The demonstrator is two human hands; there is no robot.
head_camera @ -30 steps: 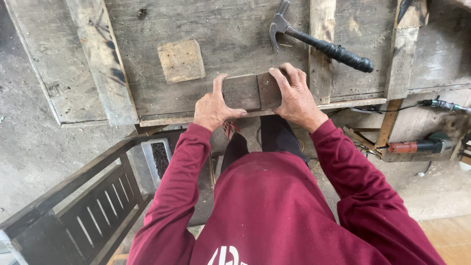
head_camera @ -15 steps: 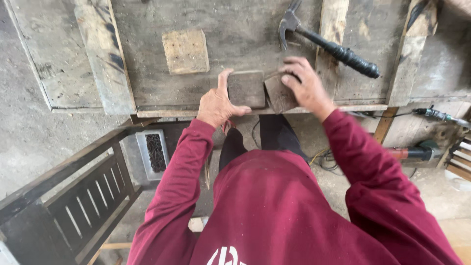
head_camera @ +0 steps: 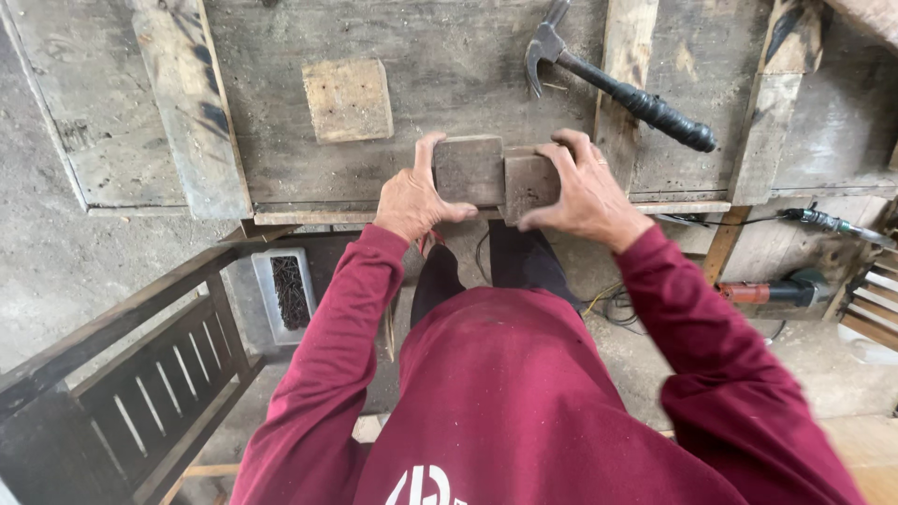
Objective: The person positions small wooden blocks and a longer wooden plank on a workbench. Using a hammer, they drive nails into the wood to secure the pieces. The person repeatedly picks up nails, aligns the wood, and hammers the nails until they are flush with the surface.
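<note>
Both hands are at the near edge of the workbench, each on its own small wooden block. The left hand wraps the left side of the darker block, thumb up along its edge and fingertips curled under its front, so the underside grip is out of sight. The right hand closes over the lighter block, fingers covering most of its top and right side; only its left part shows. The two blocks sit touching, side by side. Behind them lies a pale square wooden piece, apart from the hands. A claw hammer lies to the right, its head partly cut off at the top edge. Below the bench a tray of dark nails sits, the single nails too small to make out.
</note>
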